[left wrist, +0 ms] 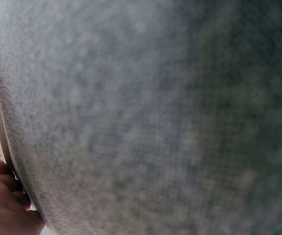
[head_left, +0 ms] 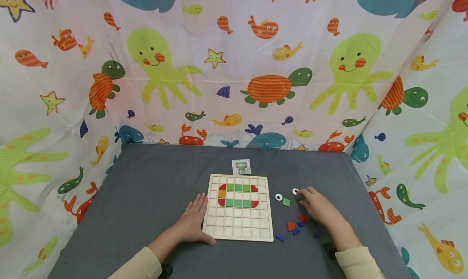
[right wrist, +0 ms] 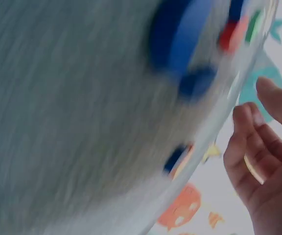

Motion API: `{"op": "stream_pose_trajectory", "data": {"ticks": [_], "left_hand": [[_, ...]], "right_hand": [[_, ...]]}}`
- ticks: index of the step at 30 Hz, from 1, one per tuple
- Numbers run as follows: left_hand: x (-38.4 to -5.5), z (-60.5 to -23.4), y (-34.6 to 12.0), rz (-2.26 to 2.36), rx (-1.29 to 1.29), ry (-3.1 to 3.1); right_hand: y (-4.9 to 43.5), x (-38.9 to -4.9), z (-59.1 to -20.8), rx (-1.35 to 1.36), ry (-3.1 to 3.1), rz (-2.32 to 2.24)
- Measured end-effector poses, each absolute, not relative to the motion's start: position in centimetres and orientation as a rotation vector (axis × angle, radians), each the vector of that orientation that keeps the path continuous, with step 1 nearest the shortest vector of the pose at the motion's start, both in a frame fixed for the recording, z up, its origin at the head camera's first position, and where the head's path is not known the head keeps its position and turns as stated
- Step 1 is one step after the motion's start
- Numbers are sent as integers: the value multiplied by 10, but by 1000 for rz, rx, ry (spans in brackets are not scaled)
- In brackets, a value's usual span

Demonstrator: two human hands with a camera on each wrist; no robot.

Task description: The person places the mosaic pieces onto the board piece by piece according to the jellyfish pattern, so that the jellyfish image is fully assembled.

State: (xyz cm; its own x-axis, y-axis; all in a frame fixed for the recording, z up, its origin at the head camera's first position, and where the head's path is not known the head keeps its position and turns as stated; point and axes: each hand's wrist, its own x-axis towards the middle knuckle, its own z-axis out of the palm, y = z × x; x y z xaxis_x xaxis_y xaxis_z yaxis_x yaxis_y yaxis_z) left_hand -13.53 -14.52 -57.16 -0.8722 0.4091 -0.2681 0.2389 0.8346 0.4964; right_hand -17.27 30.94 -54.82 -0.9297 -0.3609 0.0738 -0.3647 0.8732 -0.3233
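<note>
Cream sleeves run toward the two hands on the grey table. The left hand lies flat and wide, its straight fingers along the near-left side of a wooden board and its thumb at the lower corner, gripping nothing. Directly right of that hand, the board bears two rows of green and red pieces, with an orange square between them at the left end. A small picture card lies past the board, ahead and right of the left hand. The right hand is bent narrow, its fingertips at a white disc with a black centre; I can't tell whether it pinches or only touches it. Left of those fingertips are a second white disc and a green square; closer to the person, red pieces and blue pieces lie scattered beside the wrist. Sea-animal cloth hangs beyond both hands.
</note>
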Motion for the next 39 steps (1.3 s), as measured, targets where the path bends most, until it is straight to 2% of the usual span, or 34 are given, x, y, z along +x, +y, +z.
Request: {"op": "stream_pose_trajectory", "data": {"ticks": [6,12,29,39], "left_hand": [[-136,-573,-145,652,476,2661],[-136,-573,-145,650,484,2661],[-136,-575,-146,653,501,2663],[-135,-573,-146,647,498,2661]], "right_hand": [[347,-166,-545,352,-3039,583],[367,-165,-553,265,-3101,627],[371,-173,-560,171,-3088,709],[367,-184,-556,250,-3113,718]]}}
